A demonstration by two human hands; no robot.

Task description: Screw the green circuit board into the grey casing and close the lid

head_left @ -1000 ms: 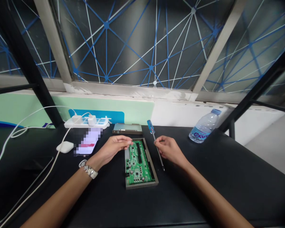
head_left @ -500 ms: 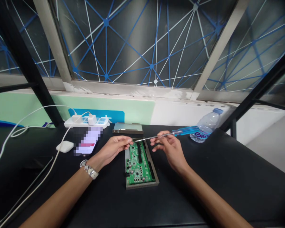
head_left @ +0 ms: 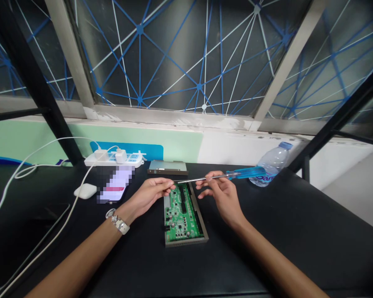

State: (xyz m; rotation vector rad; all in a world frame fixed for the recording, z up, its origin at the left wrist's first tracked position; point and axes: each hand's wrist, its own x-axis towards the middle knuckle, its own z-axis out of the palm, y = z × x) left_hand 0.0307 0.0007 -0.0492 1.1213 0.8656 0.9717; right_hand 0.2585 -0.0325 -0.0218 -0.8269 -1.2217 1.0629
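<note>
Blue-handled screwdriver in right hand — tip beside left hand's fingers

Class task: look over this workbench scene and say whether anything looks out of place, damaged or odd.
The phone beside the left hand is covered in coarse pixel blocks, so its screen cannot be read. The green circuit board lies uncovered in its metal tray, though no damage shows at this distance.

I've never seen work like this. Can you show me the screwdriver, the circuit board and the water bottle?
Screwdriver (head_left: 245, 173), head view, on its blue handle.
Circuit board (head_left: 182, 215), head view, on its green face.
Water bottle (head_left: 276, 161), head view, on its clear upper body.
</note>
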